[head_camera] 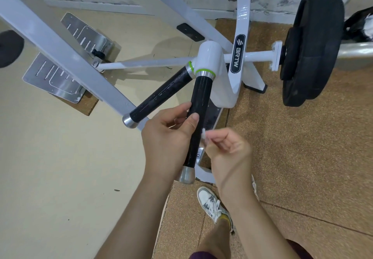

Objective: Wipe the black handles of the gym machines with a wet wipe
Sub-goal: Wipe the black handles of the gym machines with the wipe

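Your left hand (167, 137) sits at centre frame, thumb and fingers curled round the black handle (201, 93) that runs down from the white hub (210, 57). Part of its lower stretch is hidden behind your palm, with the grey cap (186, 175) showing below. Your right hand (228, 149), just right of that handle and motion-blurred, pinches a wipe (204, 133) — only a small white scrap shows. Whether the scrap touches the handle is hard to tell. A second handle (161, 95) angles off toward the left.
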Demonstrator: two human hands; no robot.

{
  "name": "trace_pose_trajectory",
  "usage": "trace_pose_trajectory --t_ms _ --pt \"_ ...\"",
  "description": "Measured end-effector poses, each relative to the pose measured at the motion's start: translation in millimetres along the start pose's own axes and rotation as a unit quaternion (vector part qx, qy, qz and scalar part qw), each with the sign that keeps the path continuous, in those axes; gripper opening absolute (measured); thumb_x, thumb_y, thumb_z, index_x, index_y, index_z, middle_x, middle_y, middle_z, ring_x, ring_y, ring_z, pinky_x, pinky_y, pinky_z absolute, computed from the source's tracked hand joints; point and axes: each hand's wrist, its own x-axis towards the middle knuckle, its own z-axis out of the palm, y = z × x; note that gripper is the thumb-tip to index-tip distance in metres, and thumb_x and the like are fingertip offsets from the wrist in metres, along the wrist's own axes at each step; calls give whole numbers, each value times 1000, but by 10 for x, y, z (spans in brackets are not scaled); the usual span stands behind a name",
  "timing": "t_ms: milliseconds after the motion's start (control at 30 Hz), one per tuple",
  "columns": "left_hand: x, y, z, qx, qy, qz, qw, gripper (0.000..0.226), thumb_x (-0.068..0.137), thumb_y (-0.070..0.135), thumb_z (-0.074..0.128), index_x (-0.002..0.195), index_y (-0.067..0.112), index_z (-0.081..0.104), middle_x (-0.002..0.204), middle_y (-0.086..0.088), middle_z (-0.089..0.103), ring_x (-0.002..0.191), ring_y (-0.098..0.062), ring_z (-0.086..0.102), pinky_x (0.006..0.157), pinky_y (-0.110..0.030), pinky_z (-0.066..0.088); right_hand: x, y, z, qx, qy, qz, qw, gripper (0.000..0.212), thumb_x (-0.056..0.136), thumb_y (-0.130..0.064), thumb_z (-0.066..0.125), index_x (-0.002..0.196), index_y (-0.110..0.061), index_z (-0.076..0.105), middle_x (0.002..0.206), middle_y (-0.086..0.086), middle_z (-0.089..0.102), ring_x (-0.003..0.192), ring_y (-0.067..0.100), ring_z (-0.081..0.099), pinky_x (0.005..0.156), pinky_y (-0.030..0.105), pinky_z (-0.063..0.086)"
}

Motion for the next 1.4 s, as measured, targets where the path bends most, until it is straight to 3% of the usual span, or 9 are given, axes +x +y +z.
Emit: trace_pose_trajectory --t_ms 100,300,567,667,733,900,1033,1200,1400 --pt "26 28 -30 -19 -19 -24 999 25 79 16 76 103 24 74 88 4 74 81 -6 69 72 -15 54 106 -26 -32 -10 9 4 1000 27 79 12 65 71 -13 71 69 0 72 72 17 70 72 24 56" --pt "-177 -87 -137 5 -35 -5 999 23 85 25 68 106 36 71 83 13 69 70 -2 58 67 -16 51 -84 -5 -18 6 -5 17 1000 14 81 6 67 83 -7 72 75 6 73 72 11 69 69 18 54" --pt "-282 -175 -70 -77 -10 -61 995 22 91 26 62 105 40 71 95 5 74 89 -25 66 87 -39 55 -255 -63 -109 -102 -34 -54 993 10 79 -4 73 78 -14 73 72 -3 73 70 12 69 66 23 56" --pt "-269 -168 -90 -96 -16 -78 992 21 89 22 65 105 34 73 91 5 76 84 -20 70 81 -31 57 -165 -50 -53 -102 8 -60 993 19 82 -2 70 82 -21 71 74 -3 72 74 13 68 70 27 55" --pt "-246 -149 -94 -119 -7 -85 989 20 87 19 67 103 29 74 88 7 76 79 -9 69 76 -22 56 -328 -15 -83 -148 -24 -73 986 21 82 -3 69 83 -24 71 76 -3 70 75 15 68 69 32 57" --pt "-250 -136 -73 -124 22 -86 988 17 85 16 70 98 25 76 92 2 76 91 -12 70 85 -25 55 -409 50 -118 -150 -36 -73 985 22 83 -1 68 80 -22 71 77 -2 71 73 12 67 66 25 54" --pt "-333 -171 -107 -81 56 -62 993 10 82 24 73 90 27 77 83 12 75 82 -5 70 80 -26 57 -465 106 -76 -117 -34 -56 991 23 85 1 64 82 -21 68 80 1 71 75 14 67 68 23 53" --pt "-611 -250 -239 -74 73 -38 994 14 82 17 71 89 28 76 82 11 75 78 2 67 65 -9 49 -399 76 -82 -81 -18 -37 996 21 85 1 65 82 -19 70 78 -2 72 75 12 69 69 22 55" --pt "-845 -324 -266 -100 99 -57 988 11 80 20 74 90 24 76 88 11 74 85 1 67 69 -8 49 -480 43 -136 -124 -74 -50 988 17 84 0 66 83 -16 71 76 0 72 74 14 70 67 23 55"
